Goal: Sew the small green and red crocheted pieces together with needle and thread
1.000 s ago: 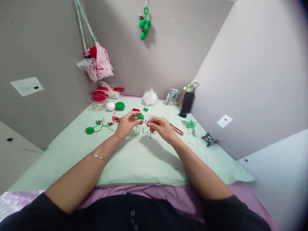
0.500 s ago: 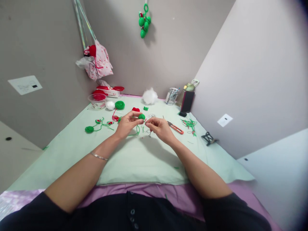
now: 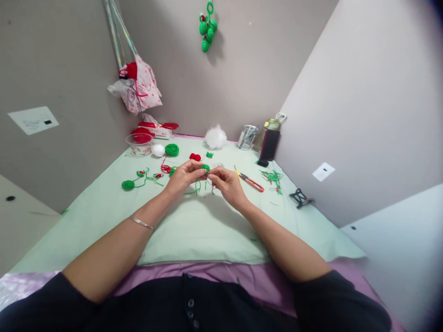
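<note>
My left hand (image 3: 185, 179) pinches a small round green crochet piece (image 3: 205, 167) between thumb and fingers, above the middle of the table. Close beside it, my right hand (image 3: 226, 184) has its thumb and forefinger pressed together at the piece's lower right edge. Whatever sits between those right fingertips is too small to make out. Green yarn ends (image 3: 197, 188) and a dark thin loop (image 3: 212, 189) show below the hands. Behind them lie a red crochet piece (image 3: 195, 157) and a little green one (image 3: 209, 155).
Orange thread snips (image 3: 252, 182) lie right of my hands, near green and red yarn scraps (image 3: 272, 177) and a black claw clip (image 3: 301, 198). At left are green balls (image 3: 128, 185) and a plastic tub (image 3: 139, 144). White stuffing (image 3: 215, 137) and a phone (image 3: 269, 145) stand at the back.
My right hand has moved slightly left and up, so its fingertips now meet the green piece. That piece has turned a little in my left fingers.
</note>
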Motion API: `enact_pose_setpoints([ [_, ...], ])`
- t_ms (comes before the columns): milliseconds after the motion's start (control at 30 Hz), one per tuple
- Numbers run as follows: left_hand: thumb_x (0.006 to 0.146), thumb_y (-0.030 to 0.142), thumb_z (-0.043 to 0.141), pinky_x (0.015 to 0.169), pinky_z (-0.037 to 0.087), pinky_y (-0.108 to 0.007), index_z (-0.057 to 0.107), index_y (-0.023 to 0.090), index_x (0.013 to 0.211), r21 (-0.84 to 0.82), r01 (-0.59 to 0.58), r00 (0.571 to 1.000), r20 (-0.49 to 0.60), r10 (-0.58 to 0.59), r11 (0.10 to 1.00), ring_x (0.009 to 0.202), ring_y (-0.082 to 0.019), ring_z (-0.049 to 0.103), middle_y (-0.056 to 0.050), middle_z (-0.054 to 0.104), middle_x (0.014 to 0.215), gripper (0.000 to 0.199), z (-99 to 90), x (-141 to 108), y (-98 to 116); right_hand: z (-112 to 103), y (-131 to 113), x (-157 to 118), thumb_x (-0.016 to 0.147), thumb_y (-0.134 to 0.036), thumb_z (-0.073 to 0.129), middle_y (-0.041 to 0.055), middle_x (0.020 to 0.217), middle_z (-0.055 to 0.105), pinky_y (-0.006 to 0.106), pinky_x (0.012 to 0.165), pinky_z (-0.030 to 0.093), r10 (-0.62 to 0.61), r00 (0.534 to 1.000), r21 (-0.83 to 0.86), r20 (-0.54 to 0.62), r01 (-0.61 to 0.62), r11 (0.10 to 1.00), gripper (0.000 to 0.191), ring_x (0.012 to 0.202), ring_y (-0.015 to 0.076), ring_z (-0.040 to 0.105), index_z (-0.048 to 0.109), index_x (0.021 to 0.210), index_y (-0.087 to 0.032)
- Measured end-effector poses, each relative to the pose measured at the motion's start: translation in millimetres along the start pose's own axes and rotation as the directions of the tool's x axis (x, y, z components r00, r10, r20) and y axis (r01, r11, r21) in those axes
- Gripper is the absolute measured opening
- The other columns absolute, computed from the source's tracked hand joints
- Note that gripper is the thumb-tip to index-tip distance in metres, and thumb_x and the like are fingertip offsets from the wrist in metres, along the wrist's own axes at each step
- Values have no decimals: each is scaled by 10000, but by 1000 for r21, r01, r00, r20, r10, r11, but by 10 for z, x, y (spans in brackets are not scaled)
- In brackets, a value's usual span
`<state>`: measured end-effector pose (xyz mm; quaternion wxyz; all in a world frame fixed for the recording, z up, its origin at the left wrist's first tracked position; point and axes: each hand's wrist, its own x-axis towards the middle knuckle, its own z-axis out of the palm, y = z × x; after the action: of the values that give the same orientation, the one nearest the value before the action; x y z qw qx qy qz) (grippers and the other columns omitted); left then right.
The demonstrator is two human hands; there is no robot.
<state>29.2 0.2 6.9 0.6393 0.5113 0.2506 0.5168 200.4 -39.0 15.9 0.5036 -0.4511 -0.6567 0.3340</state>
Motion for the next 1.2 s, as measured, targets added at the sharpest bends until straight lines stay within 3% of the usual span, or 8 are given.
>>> enact_pose_setpoints([
  [233,676,363,886,808,550,-334,678,160,918,168,-71,997,-21,75,983,772,-154,673,-15,723,824,378,1,-27,-23,7,72,45,787,-468,719,-26,585,573,237,502,387,99,993,102,60,-105,989,304,504,94,456,627,771,-179],
  [467,672,384,883,792,544,-321,670,160,898,172,-108,992,-46,118,979,790,-158,675,-15,718,836,383,19,-37,4,-18,51,40,797,-423,714,-23,631,606,244,539,436,49,992,143,118,-66,988,260,540,99,513,661,860,-175],
  [800,680,366,876,831,548,-344,660,154,880,133,-108,992,-51,115,985,806,-164,684,-20,723,852,363,19,-32,3,6,70,35,790,-403,712,-17,633,617,249,541,444,55,994,166,93,-70,984,241,545,100,519,698,865,-174],
  [1000,677,380,870,794,552,-322,636,156,830,86,-78,995,-60,83,993,743,-133,645,7,687,794,358,40,-39,-46,142,125,-6,770,-463,758,-17,625,626,246,531,456,63,998,256,23,-67,964,308,534,102,544,619,756,-188],
  [1200,684,388,852,778,547,-308,633,163,846,206,-141,985,-70,159,968,763,-145,659,-3,699,815,352,49,-33,-64,145,138,12,748,-439,784,-18,626,636,244,535,467,120,993,300,2,-115,947,298,528,96,543,630,757,-184],
])
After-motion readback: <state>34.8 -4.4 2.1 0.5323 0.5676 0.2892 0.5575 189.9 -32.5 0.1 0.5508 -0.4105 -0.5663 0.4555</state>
